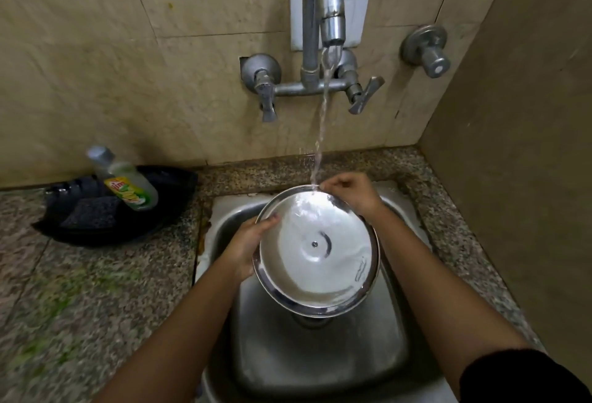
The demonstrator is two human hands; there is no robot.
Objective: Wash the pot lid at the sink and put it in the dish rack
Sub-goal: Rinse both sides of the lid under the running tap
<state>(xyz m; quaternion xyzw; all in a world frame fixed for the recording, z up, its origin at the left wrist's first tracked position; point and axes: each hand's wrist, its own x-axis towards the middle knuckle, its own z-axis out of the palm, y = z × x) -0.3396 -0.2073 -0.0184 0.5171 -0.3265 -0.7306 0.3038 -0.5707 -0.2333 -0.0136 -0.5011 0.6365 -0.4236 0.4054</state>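
Over the steel sink we hold the pot lid with both hands, right under the tap. Water runs down and hits the far edge of the lid, then spreads over its shiny inside. The lid is tipped — the far edge sits high and the near edge hangs low, close above the drain, so the water can slide off toward us. Our left hand grips the left rim, with the thumb on the inside and the other fingers hidden behind it. Our right hand pinches the far rim at the top, fingers closed on the edge, just beside the spot where the water lands. So the lid lies between our two hands, down and to the left of the right hand, and to the right of the left hand. We think this is the rinse step, and the wash looks partly done. We cannot see a dish rack from here, so we cannot tell which hand is nearer to it. On the counter to the left, a soap bottle and a dark scrub pad rest in a black tray, well apart from the lid.
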